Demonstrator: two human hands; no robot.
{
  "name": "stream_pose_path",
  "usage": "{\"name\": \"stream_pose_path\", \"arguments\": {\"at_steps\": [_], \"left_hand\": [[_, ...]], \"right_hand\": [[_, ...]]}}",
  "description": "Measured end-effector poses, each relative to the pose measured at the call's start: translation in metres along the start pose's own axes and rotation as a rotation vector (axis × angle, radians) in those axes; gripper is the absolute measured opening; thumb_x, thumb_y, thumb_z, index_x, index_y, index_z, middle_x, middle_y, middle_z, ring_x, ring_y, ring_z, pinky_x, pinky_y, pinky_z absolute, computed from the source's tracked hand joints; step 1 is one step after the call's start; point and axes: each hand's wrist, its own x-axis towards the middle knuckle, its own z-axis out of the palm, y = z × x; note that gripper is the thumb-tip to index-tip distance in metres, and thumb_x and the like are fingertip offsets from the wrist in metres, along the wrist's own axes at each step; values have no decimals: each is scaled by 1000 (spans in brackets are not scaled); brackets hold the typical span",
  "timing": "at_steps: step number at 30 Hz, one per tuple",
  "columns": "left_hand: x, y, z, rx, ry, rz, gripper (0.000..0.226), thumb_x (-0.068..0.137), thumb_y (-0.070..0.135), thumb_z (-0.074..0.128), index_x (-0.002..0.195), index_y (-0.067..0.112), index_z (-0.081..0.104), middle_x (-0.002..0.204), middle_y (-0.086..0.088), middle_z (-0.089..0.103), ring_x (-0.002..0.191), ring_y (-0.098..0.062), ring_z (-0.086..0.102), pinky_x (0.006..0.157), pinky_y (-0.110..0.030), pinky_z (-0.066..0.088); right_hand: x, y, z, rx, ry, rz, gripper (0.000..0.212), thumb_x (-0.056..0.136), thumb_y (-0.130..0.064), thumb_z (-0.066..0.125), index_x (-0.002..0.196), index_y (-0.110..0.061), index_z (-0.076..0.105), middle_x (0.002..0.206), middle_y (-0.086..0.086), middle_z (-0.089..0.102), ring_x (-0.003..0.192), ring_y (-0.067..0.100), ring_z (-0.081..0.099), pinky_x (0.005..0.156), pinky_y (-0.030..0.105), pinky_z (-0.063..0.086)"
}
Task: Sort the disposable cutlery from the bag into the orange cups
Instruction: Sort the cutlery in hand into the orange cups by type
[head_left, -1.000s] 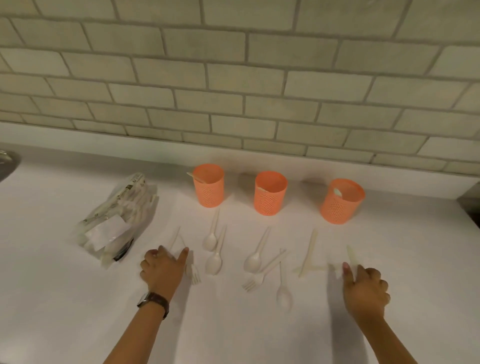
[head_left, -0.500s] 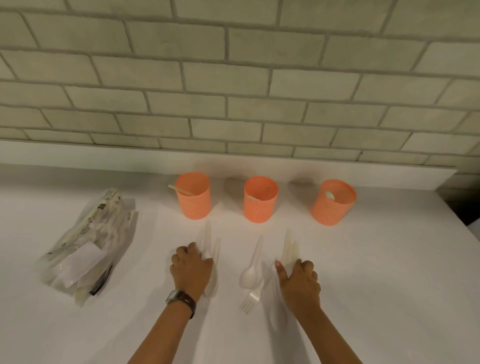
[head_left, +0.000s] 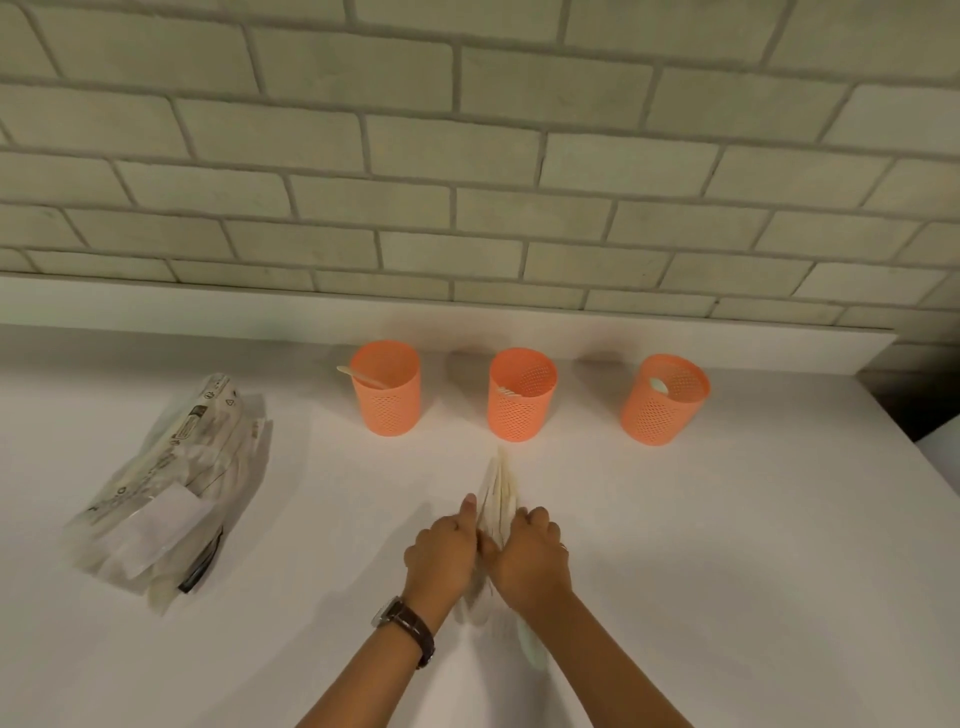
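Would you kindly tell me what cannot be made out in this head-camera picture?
Head view, cutlery bundle: the left hand and right hand holding it cover its middle, so piece types and count are unreadable.
Head view, bag: crinkled translucent plastic blurs its contents.
Head view, left orange cup, middle orange cup, right orange cup: the walls hide most of the piece inside each.

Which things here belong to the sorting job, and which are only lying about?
Job: bag; left cup; middle cup; right cup; cutlery, held between left hand and right hand.
Not part of it: watch; brick wall; counter.
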Motion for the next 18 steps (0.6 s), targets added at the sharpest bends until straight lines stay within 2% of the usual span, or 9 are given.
{"name": "stream_pose_path", "arguments": {"at_steps": [2, 4, 6, 9, 11, 13, 15, 16, 18], "left_hand": [[3, -2, 0, -103, -38, -43, 58, 97, 50, 16, 92, 20, 64, 97, 0, 63, 98, -21, 56, 100, -38, 36], [4, -3, 1, -212, -59, -72, 51, 97, 50, 17, 79, 28, 59, 91, 6, 61, 101, -19, 56, 105, -39, 32], [4, -4, 0, -231, -57, -73, 48, 98, 48, 18, 95, 28, 62, 88, 10, 61, 107, -20, 56, 108, -41, 27], [2, -6, -3, -226, -79, -33, 45, 99, 45, 18, 130, 29, 46, 100, 10, 62, 119, -20, 51, 112, -43, 17], [-3, -3, -5, -175, -78, 16, 46, 99, 42, 16, 137, 28, 39, 117, 6, 62, 127, -20, 45, 112, -42, 15], [-11, 2, -8, -95, -45, 80, 45, 101, 38, 15, 140, 27, 34, 132, 3, 56, 129, -18, 43, 104, -36, 16], [-17, 4, -8, -73, -19, 121, 41, 101, 34, 16, 135, 29, 39, 123, 5, 61, 124, -17, 47, 91, -30, 16], [-20, 3, -9, -91, -12, 129, 36, 101, 33, 17, 125, 35, 44, 109, 10, 64, 122, -18, 49, 88, -29, 15], [-21, -2, -14, -177, 1, 96, 30, 101, 36, 19, 112, 41, 46, 91, 18, 62, 122, -18, 49, 91, -31, 18]], "right_hand": [[2, -8, -2, -18, -37, -2, 64, 92, -55, 34, 130, -5, 43, 127, 10, 45, 117, 26, 44, 97, 36, 40], [4, -16, -2, -46, -59, 9, 63, 91, -53, 38, 130, -4, 42, 127, 12, 45, 118, 27, 44, 96, 36, 40], [5, -21, 0, -66, -68, 37, 63, 89, -50, 45, 131, -3, 41, 128, 13, 44, 118, 28, 44, 97, 36, 40], [9, -27, 3, -107, -58, 73, 57, 90, -40, 49, 131, -1, 40, 128, 14, 45, 119, 28, 45, 96, 34, 42], [13, -31, 4, -156, -62, 83, 46, 92, -32, 49, 127, -3, 44, 125, 13, 49, 117, 27, 49, 93, 32, 44], [19, -35, 6, -166, -64, 103, 33, 92, -25, 48, 119, -7, 52, 120, 10, 57, 112, 25, 55, 89, 31, 46], [23, -38, 7, -151, -70, 134, 29, 91, -23, 48, 114, -8, 55, 115, 9, 61, 108, 25, 58, 87, 32, 49], [24, -40, 7, -158, -76, 139, 30, 90, -24, 49, 115, -8, 54, 115, 9, 61, 108, 26, 58, 88, 34, 50], [25, -40, 9, -200, -98, 127, 36, 89, -22, 53, 121, -7, 48, 119, 11, 57, 111, 29, 56, 91, 38, 50]]}}
